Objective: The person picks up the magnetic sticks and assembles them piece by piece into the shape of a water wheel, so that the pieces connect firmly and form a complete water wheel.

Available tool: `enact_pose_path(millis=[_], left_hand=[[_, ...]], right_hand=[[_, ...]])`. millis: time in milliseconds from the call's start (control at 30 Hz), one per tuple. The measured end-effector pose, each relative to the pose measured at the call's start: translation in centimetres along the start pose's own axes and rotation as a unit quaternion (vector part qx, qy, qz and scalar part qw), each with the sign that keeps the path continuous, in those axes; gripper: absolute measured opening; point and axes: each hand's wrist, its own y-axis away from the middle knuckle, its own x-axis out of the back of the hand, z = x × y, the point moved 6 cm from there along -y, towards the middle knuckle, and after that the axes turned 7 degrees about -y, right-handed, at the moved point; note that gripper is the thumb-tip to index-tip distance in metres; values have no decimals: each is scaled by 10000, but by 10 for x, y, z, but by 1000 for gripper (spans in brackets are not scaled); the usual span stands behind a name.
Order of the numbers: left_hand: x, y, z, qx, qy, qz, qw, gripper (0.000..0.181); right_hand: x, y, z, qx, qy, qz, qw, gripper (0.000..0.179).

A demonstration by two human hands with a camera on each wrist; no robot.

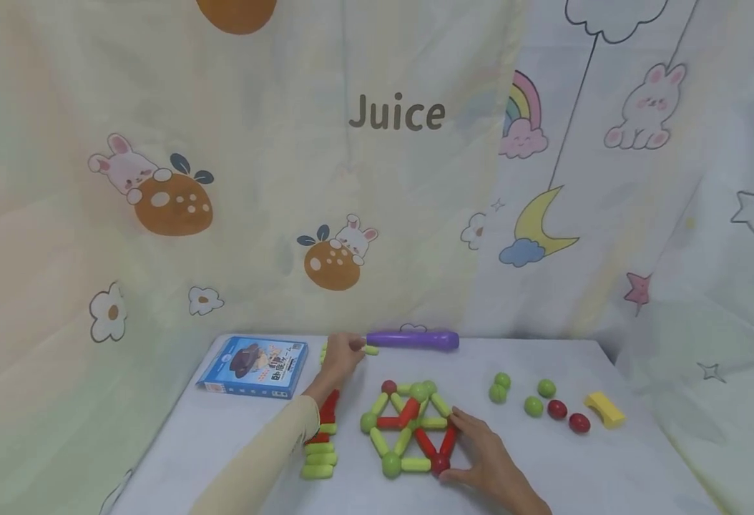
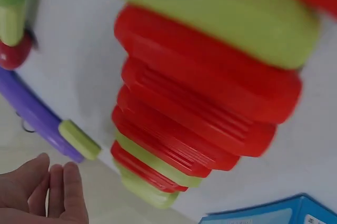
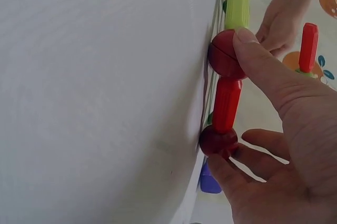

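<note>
A ball-and-rod toy structure [image 1: 415, 465] of green and red pieces lies on the white table. My right hand [image 1: 485, 458] holds its right edge. In the right wrist view, the thumb presses one red ball [image 3: 225, 54] and fingers touch another red ball [image 3: 218, 141], with a red rod [image 3: 228, 105] between them. My left hand [image 1: 343, 355] reaches to the back of the table, beside a green rod [image 1: 372, 350]. The left wrist view shows its fingers extended close together near that green rod [image 2: 79, 140], nothing seen between them. A row of red and green rods [image 2: 205, 71] lies below the left wrist.
A purple stick [image 1: 415, 340] lies along the back edge. At the back left is a blue box [image 1: 255, 366]. Loose green balls [image 1: 534, 406] and red balls [image 1: 557, 409] sit on the right, near a yellow arch block [image 1: 605, 410]. Printed curtains [image 1: 274, 143] hang behind.
</note>
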Motion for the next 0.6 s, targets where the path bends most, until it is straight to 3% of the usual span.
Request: enact_pose_path(millis=[200,400,600], left_hand=[[-10,-24,-17,55,35,366,9993,32],[-20,-30,-29,258,-134,424,9987,37],[-20,-33,-31,-267,-142,452,9985,22]], right_hand=[[-1,-2,5,-210,-147,-187,9995,107],[-1,-2,8,-293,-173,-347,9988,108],[0,-4,8,-91,-176,-448,9988,109]])
